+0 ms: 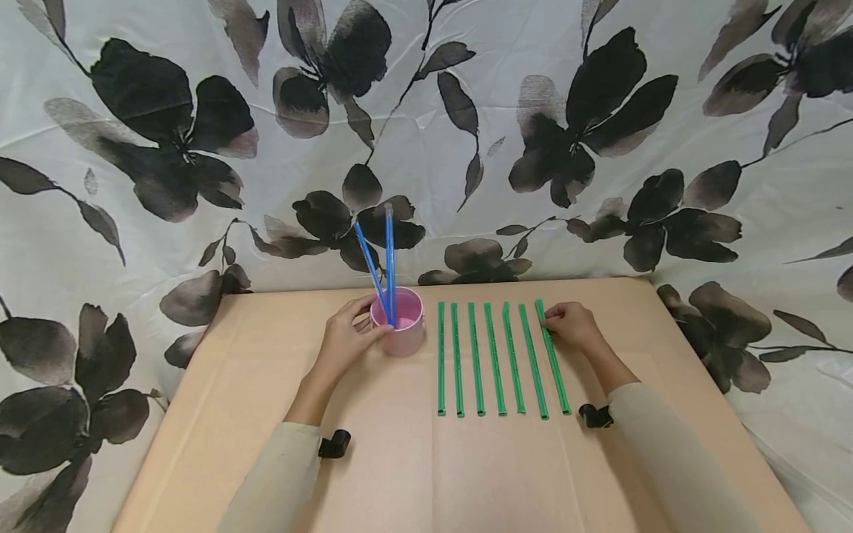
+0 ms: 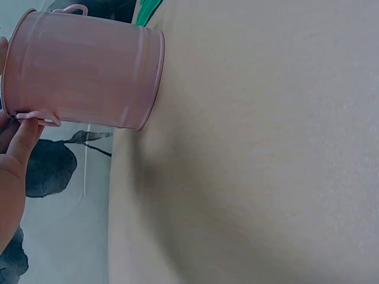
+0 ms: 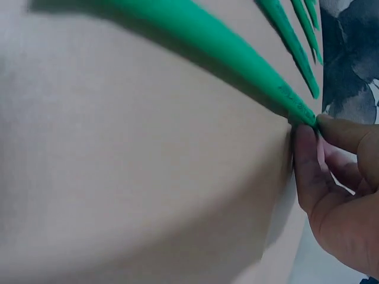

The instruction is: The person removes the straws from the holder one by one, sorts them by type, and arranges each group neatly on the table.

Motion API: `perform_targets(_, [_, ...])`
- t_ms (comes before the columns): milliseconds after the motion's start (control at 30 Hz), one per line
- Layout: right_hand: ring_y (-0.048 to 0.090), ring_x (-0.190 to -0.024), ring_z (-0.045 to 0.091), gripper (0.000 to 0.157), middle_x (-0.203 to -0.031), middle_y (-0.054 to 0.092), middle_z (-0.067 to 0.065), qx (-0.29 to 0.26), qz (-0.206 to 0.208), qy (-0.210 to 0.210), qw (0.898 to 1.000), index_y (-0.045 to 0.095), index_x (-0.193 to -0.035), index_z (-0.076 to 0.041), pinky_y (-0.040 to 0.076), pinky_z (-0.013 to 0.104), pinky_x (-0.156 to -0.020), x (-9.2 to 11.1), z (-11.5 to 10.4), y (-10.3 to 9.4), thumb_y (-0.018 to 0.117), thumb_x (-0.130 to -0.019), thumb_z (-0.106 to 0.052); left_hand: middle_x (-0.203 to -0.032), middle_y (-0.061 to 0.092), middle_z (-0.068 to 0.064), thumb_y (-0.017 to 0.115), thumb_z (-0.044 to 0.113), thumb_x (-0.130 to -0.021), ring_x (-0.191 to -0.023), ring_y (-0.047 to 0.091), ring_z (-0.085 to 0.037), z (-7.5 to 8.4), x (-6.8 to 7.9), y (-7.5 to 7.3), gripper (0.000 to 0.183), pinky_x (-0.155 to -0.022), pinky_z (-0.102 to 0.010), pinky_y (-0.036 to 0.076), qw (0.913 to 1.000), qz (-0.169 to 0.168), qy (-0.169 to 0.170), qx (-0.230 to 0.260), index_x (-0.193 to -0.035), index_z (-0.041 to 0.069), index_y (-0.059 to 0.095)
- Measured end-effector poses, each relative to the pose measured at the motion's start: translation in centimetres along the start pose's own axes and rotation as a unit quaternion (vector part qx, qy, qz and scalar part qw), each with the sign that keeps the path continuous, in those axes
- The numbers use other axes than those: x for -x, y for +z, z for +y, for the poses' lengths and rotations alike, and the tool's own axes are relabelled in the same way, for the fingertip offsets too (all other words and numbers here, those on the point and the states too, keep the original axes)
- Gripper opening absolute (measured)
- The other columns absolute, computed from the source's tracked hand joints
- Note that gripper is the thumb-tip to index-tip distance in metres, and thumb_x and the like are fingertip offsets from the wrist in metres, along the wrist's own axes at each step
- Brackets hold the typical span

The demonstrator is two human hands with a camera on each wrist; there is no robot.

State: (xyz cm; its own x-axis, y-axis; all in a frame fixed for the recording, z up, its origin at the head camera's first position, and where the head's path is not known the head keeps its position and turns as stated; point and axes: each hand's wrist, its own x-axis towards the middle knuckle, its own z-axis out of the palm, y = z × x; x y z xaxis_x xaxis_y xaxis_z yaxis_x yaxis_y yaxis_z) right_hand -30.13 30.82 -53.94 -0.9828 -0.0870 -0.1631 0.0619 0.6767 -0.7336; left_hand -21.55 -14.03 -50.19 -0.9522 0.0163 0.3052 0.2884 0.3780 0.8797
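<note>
A small pink metal bucket (image 1: pixel 404 342) stands at the back of the table, with two blue straws (image 1: pixel 391 259) leaning upright in it. My left hand (image 1: pixel 346 337) holds the bucket's left side, its fingers at the rim and the small side handle (image 2: pixel 44 117). To the right lie several green straws (image 1: pixel 475 359) in a row, side by side and pointing away from me. At the row's right end, my right hand (image 1: pixel 571 324) pinches the far end of the last green straw (image 1: pixel 554 363) between thumb and finger. That straw (image 3: pixel 219 44) lies along the table surface in the right wrist view.
The table (image 1: pixel 400 474) has a light brown covering with a crease down its middle. Behind and around it hangs white cloth (image 1: pixel 466 44) with dark flowers. Black wrist cameras (image 1: pixel 335 444) sit at both sleeves.
</note>
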Motion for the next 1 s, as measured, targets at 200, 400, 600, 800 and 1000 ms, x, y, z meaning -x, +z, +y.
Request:
perform_targets(200, [0.068,-0.075,0.017,0.021,-0.090,0.072,0.012,0.015,0.028,0.005,0.999,0.069,-0.108,0.006,0.057,0.023,-0.063,0.9,-0.5,0.7,0.070,-0.098,-0.013,-0.134,0.064,-0.022,0.089,0.010,-0.080,-0.126,0.063,-0.038,0.1,0.2,-0.2,0.067,-0.102,-0.040,0.059,1.0000,-0.002,0.004,-0.002,-0.140,-0.001,0.060])
perform_targets(400, [0.068,-0.074,0.019,0.019,-0.087,0.073,0.013,0.038,0.042,-0.001,0.998,0.070,-0.105,0.005,0.056,0.025,-0.061,1.2,-0.5,1.2,0.071,-0.097,-0.012,-0.134,0.064,-0.021,0.089,0.010,-0.080,-0.126,0.063,-0.037,0.1,0.3,-0.2,0.067,-0.103,-0.041,0.058,1.0000,-0.003,0.000,-0.003,-0.139,-0.001,0.061])
perform_targets(600, [0.066,-0.079,0.023,0.020,-0.087,0.072,0.012,0.070,0.055,-0.022,0.996,0.070,-0.105,0.004,0.055,0.030,-0.066,1.5,-0.7,1.0,0.071,-0.097,-0.015,-0.135,0.063,-0.022,0.089,0.008,-0.081,-0.127,0.062,-0.038,0.1,0.3,-0.2,0.066,-0.103,-0.042,0.058,1.0000,-0.003,0.000,0.000,-0.140,-0.002,0.060])
perform_targets(800, [0.062,-0.081,0.025,0.021,-0.091,0.068,0.013,0.070,0.073,-0.058,0.993,0.069,-0.108,0.004,0.052,0.030,-0.067,1.7,-1.7,0.5,0.068,-0.098,-0.015,-0.135,0.063,-0.022,0.089,0.009,-0.081,-0.127,0.063,-0.038,-0.1,0.3,-0.2,0.066,-0.104,-0.043,0.058,1.0000,-0.002,-0.003,0.001,-0.140,-0.001,0.060])
perform_targets(1000, [0.068,-0.089,0.028,0.025,-0.101,0.070,0.015,0.032,0.071,-0.095,0.992,0.069,-0.115,0.001,0.056,0.026,-0.067,1.6,-5.1,1.0,0.070,-0.099,-0.018,-0.134,0.063,-0.023,0.090,0.008,-0.080,-0.127,0.062,-0.039,0.0,0.2,-0.1,0.067,-0.103,-0.042,0.058,1.0000,0.001,-0.004,0.005,-0.139,-0.002,0.061])
